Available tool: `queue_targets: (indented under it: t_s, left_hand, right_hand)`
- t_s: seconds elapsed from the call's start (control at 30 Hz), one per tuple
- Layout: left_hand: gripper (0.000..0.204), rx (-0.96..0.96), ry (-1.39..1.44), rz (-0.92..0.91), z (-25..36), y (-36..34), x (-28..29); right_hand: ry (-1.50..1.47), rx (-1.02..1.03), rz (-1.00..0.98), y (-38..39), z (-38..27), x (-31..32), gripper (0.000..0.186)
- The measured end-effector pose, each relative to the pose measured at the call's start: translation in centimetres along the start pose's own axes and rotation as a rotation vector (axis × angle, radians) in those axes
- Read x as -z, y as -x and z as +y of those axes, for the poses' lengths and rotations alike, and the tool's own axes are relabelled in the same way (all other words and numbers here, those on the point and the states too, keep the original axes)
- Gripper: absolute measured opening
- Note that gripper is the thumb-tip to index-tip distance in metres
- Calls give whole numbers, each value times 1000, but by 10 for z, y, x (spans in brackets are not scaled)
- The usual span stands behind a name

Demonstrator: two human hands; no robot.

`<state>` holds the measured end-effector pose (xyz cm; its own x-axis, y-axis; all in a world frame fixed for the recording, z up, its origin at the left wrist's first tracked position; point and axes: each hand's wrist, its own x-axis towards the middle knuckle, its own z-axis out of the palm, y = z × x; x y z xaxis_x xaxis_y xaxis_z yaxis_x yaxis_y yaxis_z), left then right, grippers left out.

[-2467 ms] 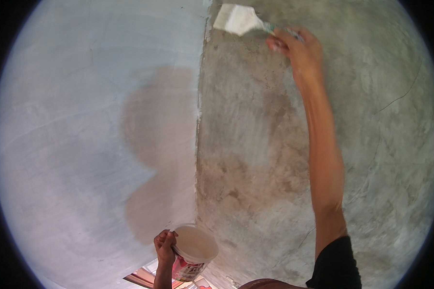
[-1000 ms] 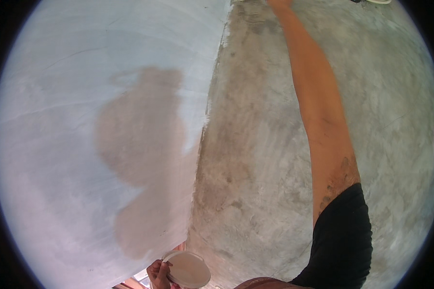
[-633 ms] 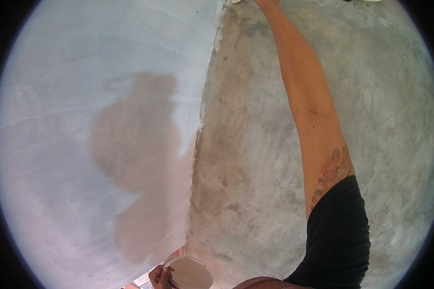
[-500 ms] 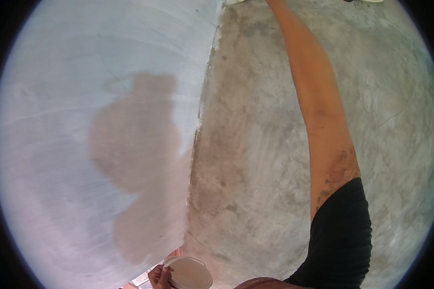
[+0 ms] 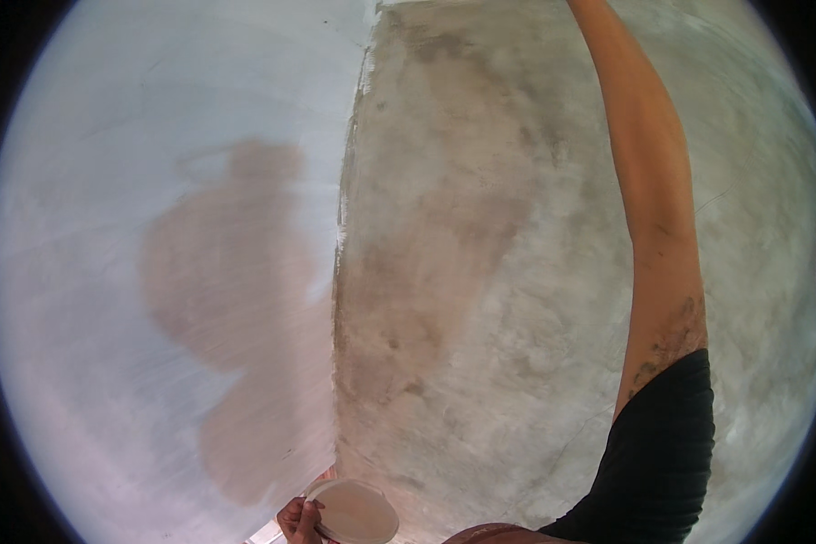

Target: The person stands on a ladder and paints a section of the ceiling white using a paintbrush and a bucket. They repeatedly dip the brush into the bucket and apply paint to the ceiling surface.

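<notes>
At the lower edge, my left hand (image 5: 300, 520) is closed on the rim of a round whitish tub (image 5: 357, 513), with the thumb over the edge. Pale matter seems to fill the tub, but I cannot make out what it is. My right arm (image 5: 655, 172), in a black sleeve (image 5: 648, 462), stretches up along a mottled grey wall surface (image 5: 480, 272). Its hand lies beyond the top edge, so what it holds or touches is hidden.
A smooth pale bluish-white wall surface (image 5: 82, 272) stands at the left and meets the grey one along a rough vertical line (image 5: 340, 245). My shadow (image 5: 227, 263) falls on the pale side. White marks edge the grey surface near the top.
My right arm has shifted to the right, and its hand end has moved further that way along the top. The wall line sits further left in view. My left hand keeps hold of the tub.
</notes>
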<state>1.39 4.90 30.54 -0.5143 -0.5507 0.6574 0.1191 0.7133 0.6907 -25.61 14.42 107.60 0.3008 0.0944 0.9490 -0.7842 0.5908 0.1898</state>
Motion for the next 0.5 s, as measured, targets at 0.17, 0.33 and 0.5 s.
queue_targets:
  t_s: [0.17, 0.33, 0.5]
  left_hand:
    - [43, 72, 11, -14, -8, 3, 0]
    - [39, 99, -9, -34, -9, 5, 1]
    - [38, 71, -8, -13, 1, 7, 0]
  right_hand:
    - [33, -66, 40, -7, 16, 45, 27]
    - [292, 82, 217, -26, 31, 72, 31]
    - [26, -15, 210, -36, 38, 85, 31]
